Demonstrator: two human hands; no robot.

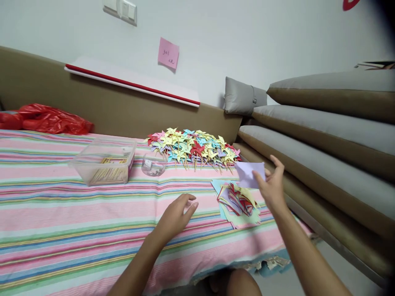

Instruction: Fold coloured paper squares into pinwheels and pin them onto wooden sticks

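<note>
My right hand (272, 187) is raised above the striped cloth and pinches a pale lilac sheet of paper (249, 173) between thumb and fingers. Just below it lies a stack of cut coloured paper squares (239, 202). My left hand (177, 217) rests on the cloth to the left of that stack, fingers loosely curled and apart, holding nothing. Behind the stack a heap of finished paper pinwheels on sticks (193, 146) lies near the far edge.
A clear plastic box of wooden sticks (105, 163) and a small clear cup (153, 165) stand on the striped cloth (61, 213). A red plastic bag (46, 119) lies far left. Grey and brown cushions (324, 135) are stacked at right. A pink note (168, 53) hangs on the wall.
</note>
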